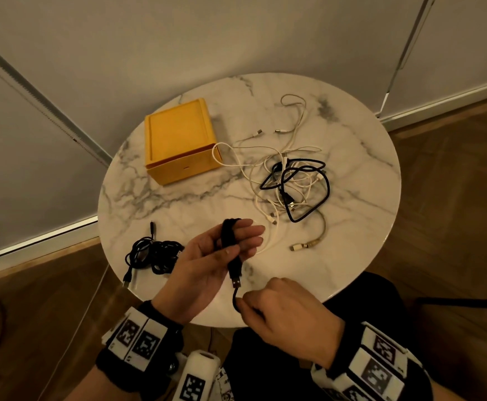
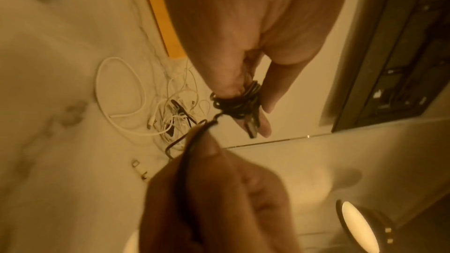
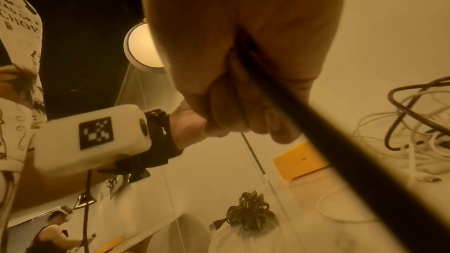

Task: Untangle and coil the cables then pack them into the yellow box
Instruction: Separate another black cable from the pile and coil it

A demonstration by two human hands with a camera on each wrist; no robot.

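My left hand (image 2: 243, 26): black cable (image 2: 233, 103) wound in a coil around my fingers (image 2: 270, 91), its plug lying against them.
My right hand (image 2: 219, 199): pinching that cable's loose end.
Surface (image 2: 48, 161): tangled white cables (image 2: 170, 118) beside the yellow box (image 2: 160, 18).

Worktop (image 1: 178, 204): white marble, grey veining.
Box (image 1: 178, 137): yellow throughout, one small dark mark on its front face.
Loose pile at 2 o'clock: white cables (image 1: 294, 134) mixed with one black cable (image 1: 308, 192).
Bundle (image 1: 155, 253) at 8 o'clock: black.
Coil (image 1: 230, 235) on the left hand (image 1: 207, 264): black, metal-coloured plug.
Wrist bands (image 1: 138, 340): white blocks with black square-pattern markers, on black straps.
Floor (image 1: 453, 227): brown wood.
Wall (image 1: 178, 39): pale grey.
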